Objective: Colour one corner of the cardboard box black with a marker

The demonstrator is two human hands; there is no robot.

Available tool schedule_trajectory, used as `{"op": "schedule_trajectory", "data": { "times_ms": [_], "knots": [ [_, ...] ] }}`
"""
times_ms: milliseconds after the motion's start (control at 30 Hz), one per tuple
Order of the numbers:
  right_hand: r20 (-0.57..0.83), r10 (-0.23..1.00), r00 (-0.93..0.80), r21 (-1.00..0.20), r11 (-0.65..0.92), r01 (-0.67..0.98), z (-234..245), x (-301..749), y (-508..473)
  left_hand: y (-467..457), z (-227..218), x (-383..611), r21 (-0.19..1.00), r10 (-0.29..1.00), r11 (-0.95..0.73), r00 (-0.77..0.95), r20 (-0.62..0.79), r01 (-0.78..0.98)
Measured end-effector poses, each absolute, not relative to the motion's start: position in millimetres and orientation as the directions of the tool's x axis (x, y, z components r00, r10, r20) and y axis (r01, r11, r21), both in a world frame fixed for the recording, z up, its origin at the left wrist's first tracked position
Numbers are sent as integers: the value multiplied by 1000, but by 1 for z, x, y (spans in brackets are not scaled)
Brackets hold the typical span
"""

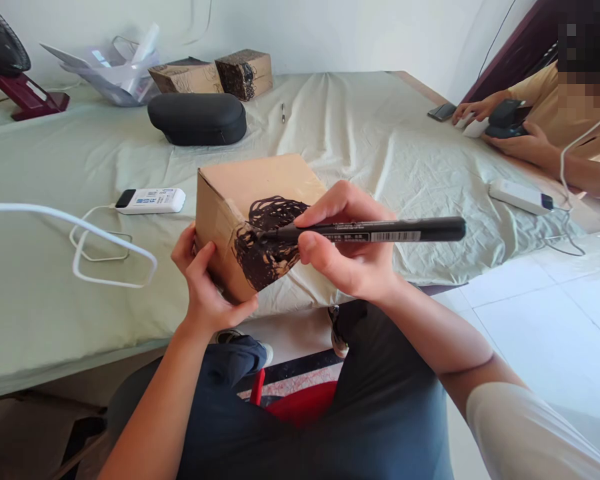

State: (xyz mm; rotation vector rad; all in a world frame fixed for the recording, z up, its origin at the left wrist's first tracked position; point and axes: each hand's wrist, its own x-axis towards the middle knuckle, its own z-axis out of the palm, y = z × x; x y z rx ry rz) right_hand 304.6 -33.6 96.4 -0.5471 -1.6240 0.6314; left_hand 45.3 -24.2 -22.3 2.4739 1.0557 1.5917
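Observation:
A brown cardboard box rests tilted at the near edge of a cloth-covered table. Black scribbles cover part of its top and front. My left hand grips the box's lower left corner, fingers wrapped on its side. My right hand pinches a black marker pen held sideways, with the tip touching the scribbled patch at the box's edge.
A white power bank with a looped white cable lies left of the box. Farther back sit a black case, two scribbled boxes, a plastic bag and a fan. Another person sits at the right with a phone.

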Motion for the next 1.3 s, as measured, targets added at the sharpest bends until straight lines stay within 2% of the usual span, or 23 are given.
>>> {"op": "schedule_trajectory", "data": {
  "times_ms": [100, 233, 333, 467, 633, 967, 1300],
  "knots": [
    [738, 669, -90, -675, 735, -62, 95, 304, -33, -24, -21, 46, 341, 520, -793, 269, 811, 505],
    [689, 716, -112, -721, 693, -4, 98, 303, -32, -25, -20, 46, 346, 515, -803, 271, 813, 486],
    [691, 710, -137, -713, 700, 34, 101, 302, -32, -25, -21, 46, 363, 527, -798, 265, 808, 481],
    [724, 682, -102, -682, 730, 38, 105, 301, -34, -26, -23, 46, 387, 547, -786, 250, 799, 483],
    [660, 749, -61, -746, 663, 70, 104, 300, -33, -26, -23, 46, 368, 527, -797, 256, 810, 478],
    [623, 782, -8, -779, 622, 84, 102, 303, -27, -21, -27, 42, 377, 530, -795, 240, 813, 475],
    [575, 818, -29, -816, 575, 53, 103, 311, -20, -17, -33, 38, 393, 520, -811, 226, 823, 434]
  ]
}}
